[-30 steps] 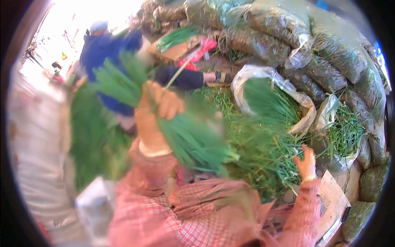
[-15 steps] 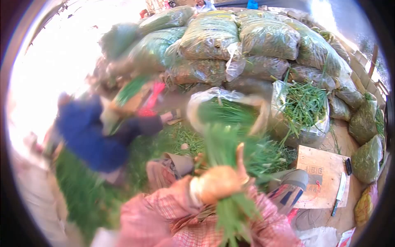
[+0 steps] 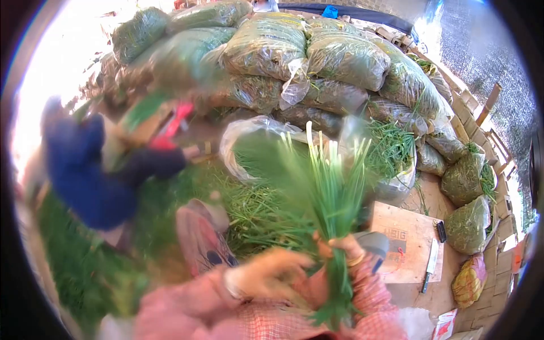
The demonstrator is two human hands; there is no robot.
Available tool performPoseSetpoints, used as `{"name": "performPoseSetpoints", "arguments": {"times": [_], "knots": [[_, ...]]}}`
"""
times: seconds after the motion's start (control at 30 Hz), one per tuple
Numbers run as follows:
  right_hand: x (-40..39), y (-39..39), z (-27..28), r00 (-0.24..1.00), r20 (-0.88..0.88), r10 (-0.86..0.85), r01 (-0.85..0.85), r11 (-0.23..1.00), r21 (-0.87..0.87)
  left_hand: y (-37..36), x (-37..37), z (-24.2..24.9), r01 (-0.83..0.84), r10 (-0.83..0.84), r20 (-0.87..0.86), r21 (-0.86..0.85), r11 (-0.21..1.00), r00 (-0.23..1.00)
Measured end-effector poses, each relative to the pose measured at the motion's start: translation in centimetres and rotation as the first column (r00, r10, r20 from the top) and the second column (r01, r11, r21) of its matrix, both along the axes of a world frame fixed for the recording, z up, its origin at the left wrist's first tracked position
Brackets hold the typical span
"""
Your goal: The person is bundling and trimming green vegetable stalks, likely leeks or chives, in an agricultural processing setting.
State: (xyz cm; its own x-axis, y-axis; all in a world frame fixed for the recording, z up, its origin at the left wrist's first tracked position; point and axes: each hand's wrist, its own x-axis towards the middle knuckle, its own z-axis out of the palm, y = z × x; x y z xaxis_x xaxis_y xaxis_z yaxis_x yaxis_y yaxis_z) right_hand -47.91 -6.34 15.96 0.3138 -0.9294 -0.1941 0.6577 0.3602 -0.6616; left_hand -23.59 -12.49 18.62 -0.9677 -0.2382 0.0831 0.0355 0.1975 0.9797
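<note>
My right hand (image 3: 347, 249) is wrapped round an upright bunch of long green stalks (image 3: 337, 198), with white ends at the top and leafy ends hanging below the fist. To its left, my left hand (image 3: 272, 271) is blurred by motion, its fingers reaching toward the bunch; what they hold, if anything, cannot be made out. Loose green stalks (image 3: 266, 209) lie on the ground in front of my knees. Beyond them is an open plastic bag (image 3: 229, 148) of greens.
Stuffed plastic sacks (image 3: 266, 48) are piled at the back. A co-worker in blue (image 3: 85, 175) sits at the left. At the right, a knife (image 3: 430, 265) lies on a wooden board (image 3: 381, 215). A yellow bundle (image 3: 470, 280) is beyond it.
My left hand has moved off the bunch to the left. The bunch now stands with its white ends clearly upward, in my right hand. The view has shifted to the right.
</note>
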Motion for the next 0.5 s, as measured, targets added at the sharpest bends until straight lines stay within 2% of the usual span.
{"name": "performPoseSetpoints", "arguments": {"times": [0.03, 0.07, 0.1, 0.13, 0.2, 0.23, 0.3, 0.33, 0.37, 0.4, 0.47, 0.5], "knots": [[-0.4, 0.6, 0.4, 0.999, -0.051, 0.009, -0.009, 1.0, 0.0, -2.1, 1.9, -1.5, -0.21, 0.218, -0.032, 0.158, 0.965, 0.975], [-0.6, 1.3, 0.5, 0.995, -0.099, 0.021, -0.021, 1.0, 0.002, -4.1, 3.8, -3.0, -0.391, 0.43, -0.062, 0.313, 0.865, 0.901], [-1.4, 1.7, -0.4, 0.987, -0.087, 0.133, -0.129, 0.99, 0.048, -5.5, 4.5, -3.8, -0.503, 0.573, 0.02, 0.506, 0.701, 0.819], [-0.7, 2.1, -0.2, 0.977, -0.192, 0.093, -0.084, 0.995, 0.058, -7.4, 4.8, -6.9, -0.515, 0.591, -0.002, 0.49, 0.704, 0.806], [1.5, 2.8, 0.7, 0.918, -0.395, 0.03, -0.009, 0.998, 0.056, -9.3, 2.3, -12.6, -0.292, 0.602, -0.147, 0.769, 0.568, 0.785], [2.4, 2.6, 0.9, 0.892, -0.442, 0.098, -0.093, 0.995, 0.033, -9.9, 0.5, -14.7, -0.156, 0.604, -0.21, 0.855, 0.494, 0.769], [4.5, 2.7, -0.7, 0.602, -0.798, -0.023, -0.119, 0.986, -0.118, -9.9, -2.8, -16.2, 0.043, 0.576, -0.296, 0.91, 0.412, 0.762], [5.5, 3.0, -1.5, 0.408, -0.906, -0.114, -0.157, 0.969, -0.193, -9.7, -3.3, -15.8, 0.064, 0.551, -0.306, 0.908, 0.415, 0.776], [6.5, 3.3, -1.9, 0.192, -0.976, -0.099, -0.195, 0.971, -0.136, -9.6, -3.0, -15.4, 0.044, 0.515, -0.303, 0.889, 0.455, 0.801], [8.0, 3.4, -1.4, 0.05, -0.997, 0.065, -0.121, 0.991, 0.059, -9.5, -2.4, -14.7, 0.01, 0.482, -0.29, 0.865, 0.502, 0.827], [10.8, 3.3, -2.7, -0.222, -0.975, 0.028, -0.093, 0.994, 0.05, -9.2, -2.7, -14.3, -0.009, 0.442, -0.263, 0.851, 0.524, 0.857], [11.9, 3.3, -3.0, -0.292, -0.956, -0.027, -0.089, 0.996, -0.001, -9.0, -2.9, -14.4, -0.014, 0.433, -0.238, 0.864, 0.503, 0.869]]}}
